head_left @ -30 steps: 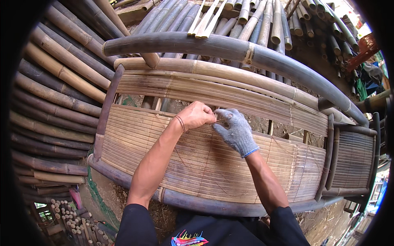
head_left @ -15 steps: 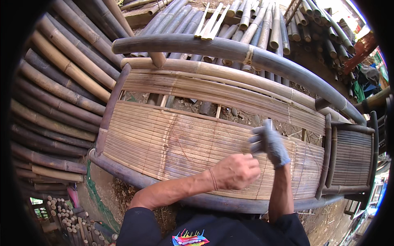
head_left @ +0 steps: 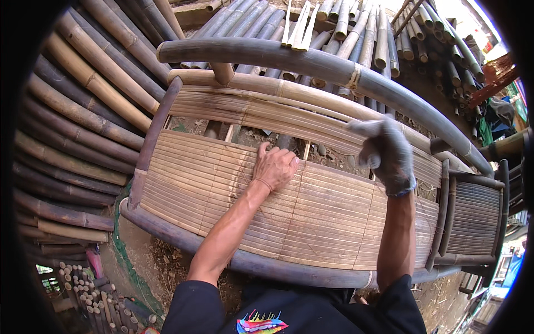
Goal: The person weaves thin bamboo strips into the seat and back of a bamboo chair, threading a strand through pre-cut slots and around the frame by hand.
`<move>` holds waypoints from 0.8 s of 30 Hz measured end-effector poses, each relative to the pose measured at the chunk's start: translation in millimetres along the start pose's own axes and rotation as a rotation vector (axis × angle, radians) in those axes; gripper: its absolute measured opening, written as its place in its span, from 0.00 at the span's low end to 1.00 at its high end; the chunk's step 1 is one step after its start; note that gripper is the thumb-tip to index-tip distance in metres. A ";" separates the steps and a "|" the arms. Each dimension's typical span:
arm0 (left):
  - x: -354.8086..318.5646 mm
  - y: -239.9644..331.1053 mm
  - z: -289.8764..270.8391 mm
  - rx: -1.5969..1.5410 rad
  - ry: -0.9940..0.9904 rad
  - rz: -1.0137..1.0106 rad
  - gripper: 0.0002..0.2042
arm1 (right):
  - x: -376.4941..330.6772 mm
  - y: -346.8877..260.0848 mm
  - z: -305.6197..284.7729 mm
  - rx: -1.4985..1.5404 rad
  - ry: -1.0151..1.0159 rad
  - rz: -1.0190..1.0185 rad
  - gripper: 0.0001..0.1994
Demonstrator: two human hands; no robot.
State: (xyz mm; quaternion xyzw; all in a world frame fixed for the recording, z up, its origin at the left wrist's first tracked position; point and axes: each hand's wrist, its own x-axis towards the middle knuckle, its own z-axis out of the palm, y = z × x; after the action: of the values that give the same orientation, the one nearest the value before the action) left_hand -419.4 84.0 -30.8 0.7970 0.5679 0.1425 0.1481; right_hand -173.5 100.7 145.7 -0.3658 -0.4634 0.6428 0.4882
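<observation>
A bamboo bench with a seat panel of thin slats (head_left: 328, 222) stretches across in front of me. My left hand (head_left: 276, 167), bare with a thin cord at the wrist, grips the panel's far edge, its fingers curled over the last slat. My right hand (head_left: 389, 156) wears a grey glove and is raised above the right part of the bench. Its fingers are apart, slightly blurred, and I see nothing held in them. Between the panel and the back slats (head_left: 311, 126) runs a gap showing ground and cross-strips.
A thick dark bamboo rail (head_left: 245, 51) tops the bench back, with several pale split strips (head_left: 302, 28) lying on it. Long bamboo poles (head_left: 83, 117) lean at the left. More cut poles (head_left: 356, 39) lie stacked behind. A slatted end section (head_left: 474, 214) adjoins at the right.
My left hand has moved left and away from me onto the panel's far edge. My gloved right hand has gone farther forward and right, and the two hands are now well apart.
</observation>
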 end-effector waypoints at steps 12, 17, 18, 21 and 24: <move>2.5 -7.5 1.4 -0.055 0.055 0.075 0.13 | -76.1 91.9 16.7 -1.069 -0.425 0.021 0.04; 7.9 -4.4 -4.4 -0.087 0.057 0.099 0.10 | -81.7 60.3 14.0 -0.805 -0.180 0.623 0.05; 5.1 -5.7 -6.2 -0.143 0.104 0.108 0.09 | -82.3 60.7 10.5 -0.790 -0.127 0.709 0.08; -6.4 -25.4 -28.2 -0.328 0.083 0.166 0.13 | -102.2 73.7 -7.6 -0.591 0.225 0.517 0.17; -31.3 -49.7 -54.5 -0.276 -0.004 0.370 0.18 | -144.9 85.5 -90.3 -1.177 0.474 0.179 0.17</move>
State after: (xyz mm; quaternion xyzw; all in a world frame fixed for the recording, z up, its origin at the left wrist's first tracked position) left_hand -493.7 73.8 -2.5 0.8600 0.3871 0.2420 0.2280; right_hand -77.8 -25.9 39.4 -0.7420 -0.5860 0.2208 0.2394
